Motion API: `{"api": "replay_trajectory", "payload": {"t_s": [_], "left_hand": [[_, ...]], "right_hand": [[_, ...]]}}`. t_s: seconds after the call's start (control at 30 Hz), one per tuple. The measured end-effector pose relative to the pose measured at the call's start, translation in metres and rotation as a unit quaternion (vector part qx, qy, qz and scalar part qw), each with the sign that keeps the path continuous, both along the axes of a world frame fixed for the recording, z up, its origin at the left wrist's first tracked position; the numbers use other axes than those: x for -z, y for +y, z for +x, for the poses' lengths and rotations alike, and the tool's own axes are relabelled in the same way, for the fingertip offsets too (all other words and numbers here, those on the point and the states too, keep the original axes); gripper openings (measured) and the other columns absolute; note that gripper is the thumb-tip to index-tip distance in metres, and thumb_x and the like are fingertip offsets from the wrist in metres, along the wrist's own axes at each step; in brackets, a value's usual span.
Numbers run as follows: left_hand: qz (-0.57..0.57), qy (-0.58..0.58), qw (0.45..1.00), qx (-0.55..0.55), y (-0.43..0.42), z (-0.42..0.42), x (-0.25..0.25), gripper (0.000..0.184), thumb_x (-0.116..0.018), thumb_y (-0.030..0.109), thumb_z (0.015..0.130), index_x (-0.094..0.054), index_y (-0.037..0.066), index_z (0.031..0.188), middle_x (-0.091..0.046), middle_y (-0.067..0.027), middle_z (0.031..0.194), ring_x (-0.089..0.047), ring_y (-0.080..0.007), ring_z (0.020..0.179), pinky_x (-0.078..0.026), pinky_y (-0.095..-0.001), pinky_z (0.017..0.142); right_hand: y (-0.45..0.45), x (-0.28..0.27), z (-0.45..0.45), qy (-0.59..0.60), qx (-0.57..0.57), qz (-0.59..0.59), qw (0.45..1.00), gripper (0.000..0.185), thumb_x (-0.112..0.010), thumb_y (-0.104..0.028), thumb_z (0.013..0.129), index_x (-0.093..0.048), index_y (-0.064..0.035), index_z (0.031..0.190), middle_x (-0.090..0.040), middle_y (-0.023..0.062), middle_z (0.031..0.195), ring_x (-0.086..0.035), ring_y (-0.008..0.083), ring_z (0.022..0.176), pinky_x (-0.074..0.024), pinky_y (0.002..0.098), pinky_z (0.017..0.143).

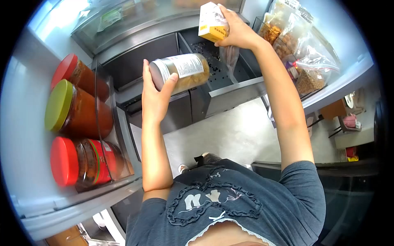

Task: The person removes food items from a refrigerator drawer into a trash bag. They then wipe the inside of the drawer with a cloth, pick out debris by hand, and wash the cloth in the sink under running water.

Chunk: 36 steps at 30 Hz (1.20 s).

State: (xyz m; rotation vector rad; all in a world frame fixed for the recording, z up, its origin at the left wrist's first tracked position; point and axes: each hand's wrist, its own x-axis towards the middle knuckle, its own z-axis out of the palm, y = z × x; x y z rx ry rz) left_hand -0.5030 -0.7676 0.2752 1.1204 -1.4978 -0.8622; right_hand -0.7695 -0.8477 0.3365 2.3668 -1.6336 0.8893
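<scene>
My left hand (156, 96) is wrapped around a clear jar (189, 69) with a pale lid and a white printed label. The jar lies tilted on its side in the air, with yellowish-brown contents. Up and to the right, my right hand (238, 30) grips a small white and yellow box (213, 22). A clear plastic bag (230, 61) hangs just below that hand; whether the fingers also hold it I cannot tell. Under both hands is a pulled-out grey drawer (234, 96), with small dark bits scattered over its bottom.
The left door rack holds jars: a red-lidded one (65, 69), a green-lidded one (59, 104) and another red-lidded one (65, 160). Bags of dry food (310, 80) fill the right door rack. A closed drawer front (143, 59) sits left of the open drawer.
</scene>
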Motion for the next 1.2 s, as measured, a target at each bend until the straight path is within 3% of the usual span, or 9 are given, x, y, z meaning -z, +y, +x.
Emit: {"api": "replay_trajectory", "payload": {"t_s": [0.1,0.17,0.3,0.33,0.4,0.6,0.67,0.87,1.2], "left_hand": [[-0.006,0.033,0.999,0.026,0.013,0.003,0.008,0.082,-0.062,0.033,0.074,-0.017,-0.001,0.135,-0.038,-0.0239,0.127,-0.041,-0.0275,0.117,-0.031,-0.0311,0.096],[0.009,0.046,0.998,0.044,0.029,0.007,0.003,0.078,-0.059,0.03,0.077,-0.017,-0.003,0.134,-0.035,-0.0228,0.13,-0.037,-0.0257,0.12,-0.027,-0.0301,0.098],[0.023,0.105,0.992,0.068,0.065,0.014,0.006,0.073,-0.056,0.024,0.08,-0.016,-0.007,0.133,-0.029,-0.0203,0.134,-0.027,-0.0235,0.125,-0.019,-0.0294,0.102],[0.035,0.108,0.991,0.072,0.075,0.017,0.01,0.073,-0.056,0.024,0.08,-0.016,-0.006,0.133,-0.029,-0.02,0.134,-0.027,-0.0237,0.125,-0.02,-0.0297,0.102],[0.06,0.115,0.99,0.06,0.102,0.022,0.016,0.073,-0.057,0.021,0.079,-0.016,-0.004,0.134,-0.028,-0.0194,0.135,-0.027,-0.024,0.126,-0.02,-0.0305,0.102],[0.157,-0.068,0.982,-0.083,0.22,0.045,0.046,0.087,-0.065,0.034,0.067,-0.019,0.003,0.135,-0.031,-0.0231,0.133,-0.031,-0.0307,0.124,-0.026,-0.0349,0.101],[0.24,-0.055,0.956,-0.162,0.267,0.053,0.051,0.087,-0.065,0.035,0.065,-0.022,0.004,0.134,-0.036,-0.025,0.128,-0.037,-0.0332,0.119,-0.028,-0.0355,0.099],[0.233,-0.036,0.83,-0.505,0.386,0.115,0.077,0.088,-0.066,0.042,0.063,-0.028,-0.002,0.13,-0.038,-0.0271,0.126,-0.04,-0.0353,0.117,-0.032,-0.0363,0.098],[0.291,-0.116,0.545,-0.778,0.581,0.237,0.043,0.091,-0.067,0.047,0.06,-0.031,-0.003,0.127,-0.044,-0.025,0.121,-0.045,-0.0316,0.113,-0.035,-0.0351,0.095]], "right_hand": [[0.014,-0.047,0.002,0.001,-0.047,0.069,0.996,0.116,-0.079,-0.033,0.051,-0.007,0.0067,0.133,-0.02,0.0252,0.136,-0.022,0.0334,0.127,-0.0192,0.0299,0.105],[0.017,-0.062,0.001,0.02,-0.047,0.033,0.998,0.114,-0.081,-0.028,0.049,-0.012,0.0099,0.131,-0.025,0.026,0.132,-0.027,0.0321,0.124,-0.022,0.0321,0.103],[0.067,-0.097,0.023,-0.144,-0.183,0.119,0.965,0.112,-0.081,-0.025,0.05,-0.012,0.0098,0.131,-0.029,0.0246,0.132,-0.031,0.0282,0.121,-0.0255,0.0303,0.101],[0.076,-0.1,0.029,-0.061,-0.161,0.062,0.983,0.101,-0.078,-0.023,0.054,-0.02,0.0087,0.13,-0.035,0.0224,0.128,-0.035,0.0263,0.119,-0.0286,0.0303,0.099],[0.087,-0.09,0.03,-0.06,-0.183,0.081,0.978,0.097,-0.077,-0.021,0.054,-0.023,0.0002,0.132,-0.044,0.0161,0.121,-0.045,0.0247,0.11,-0.0357,0.0311,0.093],[0.065,0.009,0.032,-0.042,-0.276,0.164,0.946,0.099,-0.078,-0.019,0.053,-0.022,-0.0008,0.132,-0.045,0.0152,0.119,-0.046,0.0239,0.107,-0.0366,0.0311,0.092],[0.054,0.042,0.037,-0.039,-0.288,0.2,0.936,0.1,-0.078,-0.019,0.052,-0.021,-0.0012,0.133,-0.045,0.0149,0.118,-0.046,0.0236,0.107,-0.0369,0.0311,0.091],[0.047,0.075,0.084,-0.03,-0.319,0.241,0.916,0.102,-0.078,-0.018,0.051,-0.02,-0.0023,0.133,-0.046,0.0139,0.117,-0.047,0.0227,0.104,-0.0377,0.0311,0.09],[0.173,-0.018,0.186,-0.061,-0.36,0.225,0.903,0.106,-0.079,-0.015,0.048,-0.018,-0.0041,0.135,-0.048,0.0124,0.114,-0.049,0.0214,0.101,-0.0392,0.0311,0.088]]}}
